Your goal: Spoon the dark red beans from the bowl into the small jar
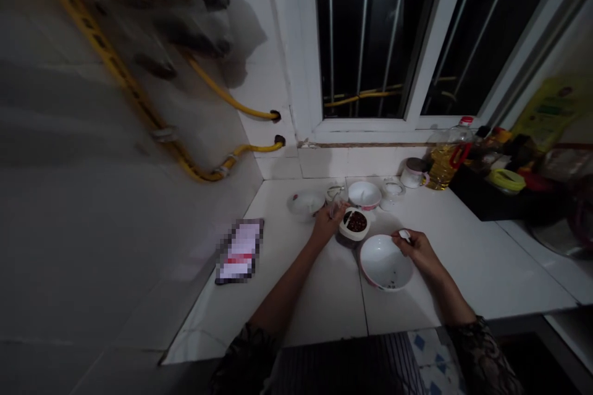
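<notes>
My right hand (414, 247) pinches a small white spoon (404, 234) over the right rim of a white bowl (380, 253). A few small dark bits (393, 281) lie at the bottom of that bowl. To its upper left stands an uncovered white-rimmed container (354, 236) filled with dark reddish-brown pieces, perhaps a dried spice. Just left of this container, my left hand (328, 223) is closed, fingertips together near a clear, glassy object. Whether that object is in its grip is too small and dim to make out.
Behind the hands stand a glass dish (306, 202), a smaller white bowl (364, 193) and lidded jars (393, 191). An oil bottle (442, 163) and a dark seasoning rack (482, 191) are at the right. A blurred-out phone (239, 250) lies left, by the wall.
</notes>
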`<state>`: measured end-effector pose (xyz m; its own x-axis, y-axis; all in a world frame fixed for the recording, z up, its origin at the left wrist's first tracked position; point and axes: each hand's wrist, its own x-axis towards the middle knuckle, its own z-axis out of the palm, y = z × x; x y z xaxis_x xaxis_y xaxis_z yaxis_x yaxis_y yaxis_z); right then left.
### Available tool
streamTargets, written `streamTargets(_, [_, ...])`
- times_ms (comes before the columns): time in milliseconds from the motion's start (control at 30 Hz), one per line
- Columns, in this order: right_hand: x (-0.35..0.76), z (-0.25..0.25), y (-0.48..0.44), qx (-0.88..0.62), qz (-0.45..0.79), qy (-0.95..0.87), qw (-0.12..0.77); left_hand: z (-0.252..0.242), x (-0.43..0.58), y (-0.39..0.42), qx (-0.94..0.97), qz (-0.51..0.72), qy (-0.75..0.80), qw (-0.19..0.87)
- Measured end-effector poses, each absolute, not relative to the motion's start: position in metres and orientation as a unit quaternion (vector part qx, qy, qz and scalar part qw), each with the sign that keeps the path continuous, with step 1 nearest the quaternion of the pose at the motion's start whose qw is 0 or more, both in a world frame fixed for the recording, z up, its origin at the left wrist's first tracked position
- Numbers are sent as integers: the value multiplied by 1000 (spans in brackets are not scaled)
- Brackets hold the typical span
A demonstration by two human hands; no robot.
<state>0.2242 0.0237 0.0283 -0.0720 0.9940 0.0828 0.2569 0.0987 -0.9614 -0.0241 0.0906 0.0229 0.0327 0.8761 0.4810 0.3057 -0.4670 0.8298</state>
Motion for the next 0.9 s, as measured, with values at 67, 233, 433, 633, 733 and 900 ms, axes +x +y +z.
streamTargets(67, [223, 24, 28, -523, 421, -576, 465, 33, -28, 90, 683, 528, 438, 253])
streamTargets(233, [219, 19, 40, -521, 406, -553, 508, 57, -29, 91, 741, 483, 418, 208])
streamTargets(433, [221, 16, 45, -524, 397, -538, 528, 84, -19, 93, 829, 400, 371, 126])
streamTargets(633, [232, 7, 52, -549, 378, -505, 549, 103, -7, 91, 897, 294, 330, 22])
streamTargets(733, [235, 3, 55, -557, 372, -500, 549, 110, 1, 87, 920, 242, 306, -32])
streamTargets(900, [238, 0, 57, -563, 374, -497, 544, 120, 15, 81, 952, 164, 239, -100])
